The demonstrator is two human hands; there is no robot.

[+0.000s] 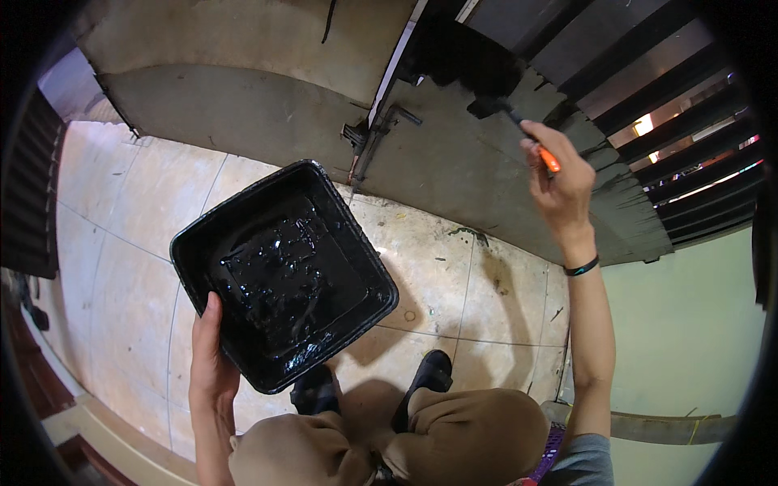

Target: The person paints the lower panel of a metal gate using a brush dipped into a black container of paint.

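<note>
My left hand (212,352) grips the near left side of a black paint tray (375,298), thumb over the rim and the other fingers hidden beneath. Glossy black paint (275,267) wets the tray's inside. Up at the right, my right hand (561,174) is closed round the orange and black handle of a paintbrush (548,159). The brush's dark head (485,106) touches the grey metal gate panel (462,154), at the lower edge of a freshly black patch (462,57). Against the black paint the bristles are hard to make out.
A latch bolt (395,121) sticks out at the seam between the gate panels. Dark slats (681,105) with gaps run along the upper right. A pale green wall (673,324) stands at the right. Tiled floor (121,243) with paint spots lies below, my shoes (429,373) on it.
</note>
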